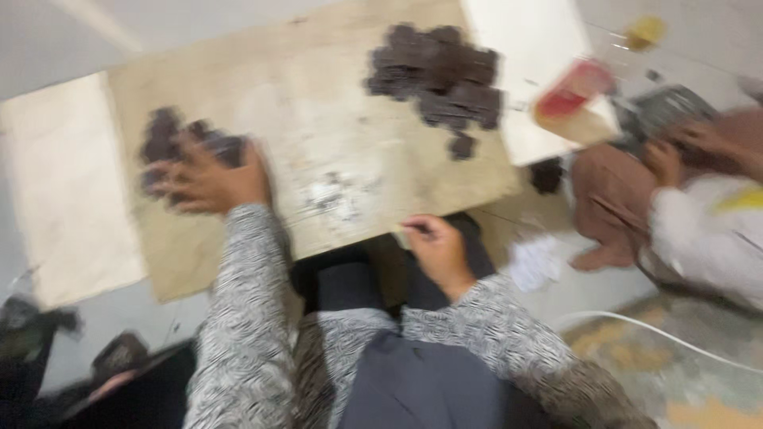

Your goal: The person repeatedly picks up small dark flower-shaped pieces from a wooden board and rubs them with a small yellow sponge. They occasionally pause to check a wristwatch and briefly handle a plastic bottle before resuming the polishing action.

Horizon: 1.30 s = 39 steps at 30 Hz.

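Dark small pieces (171, 143) lie under the spread left hand (208, 179).

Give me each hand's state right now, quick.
Left hand: open, fingers spread on the small pile of dark flat pieces.
Right hand: closed, pinching a thin dark item, too blurred to identify.

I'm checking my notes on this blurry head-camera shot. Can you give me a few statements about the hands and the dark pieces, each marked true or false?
1. The left hand lies spread on a small pile of dark pieces on the board. True.
2. The right hand rests on the larger pile of dark pieces. False: it is at the board's near edge, far from that pile.
3. Another person is at the right. True.
4. The board is bright blue. False: it is pale tan.
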Tool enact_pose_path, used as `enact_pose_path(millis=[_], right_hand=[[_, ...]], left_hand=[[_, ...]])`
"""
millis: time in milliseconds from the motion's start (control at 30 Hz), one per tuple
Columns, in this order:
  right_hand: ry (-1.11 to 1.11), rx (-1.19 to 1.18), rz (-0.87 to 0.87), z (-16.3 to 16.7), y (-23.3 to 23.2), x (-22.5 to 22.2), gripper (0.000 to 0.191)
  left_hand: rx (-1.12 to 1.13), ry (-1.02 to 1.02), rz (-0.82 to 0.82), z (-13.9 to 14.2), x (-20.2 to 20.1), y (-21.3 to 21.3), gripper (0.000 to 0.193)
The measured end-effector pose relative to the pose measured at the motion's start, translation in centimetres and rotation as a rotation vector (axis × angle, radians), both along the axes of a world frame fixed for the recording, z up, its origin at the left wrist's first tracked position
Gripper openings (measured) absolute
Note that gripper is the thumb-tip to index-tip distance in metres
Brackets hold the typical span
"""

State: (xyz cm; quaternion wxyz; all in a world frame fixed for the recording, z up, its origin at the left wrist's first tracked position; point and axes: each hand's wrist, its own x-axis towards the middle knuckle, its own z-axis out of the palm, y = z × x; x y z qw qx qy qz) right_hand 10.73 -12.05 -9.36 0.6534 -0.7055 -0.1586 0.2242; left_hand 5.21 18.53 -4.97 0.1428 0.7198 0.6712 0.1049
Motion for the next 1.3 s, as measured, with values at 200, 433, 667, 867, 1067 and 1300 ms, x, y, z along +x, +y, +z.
enact_pose_path(millis=[200, 433, 667, 867, 1067, 1300], right_hand=[[-0.013, 0.143, 0.02, 0.9, 0.4, -0.4, 0.013], [0.044, 0.11, 0.031, 1.0, 0.3, -0.5, 0.012], [0.015, 0.165, 0.006, 0.0, 0.5, -0.8, 0.012], [0.04, 0.139, -0.002, 0.2, 0.5, -0.8, 0.012], [0.033, 0.142, -0.01, 1.0, 0.9, -0.6, 0.014], [0.059, 0.144, -0.037, 2.1, 1.3, -0.6, 0.014]], left_hand=[[0.133, -0.061, 0.079, -0.7, -1.2, 1.1, 0.111], [0.09, -0.043, 0.047, 1.1, -3.3, 2.8, 0.112], [0.146, -0.152, -0.048, 0.5, -3.4, 2.6, 0.082], [0.255, -0.203, -0.121, -0.3, -4.5, 1.9, 0.094], [0.192, 0.014, -0.707, -1.0, -4.4, 0.0, 0.064], [0.425, 0.112, -0.649, -1.7, -3.6, -0.9, 0.054]])
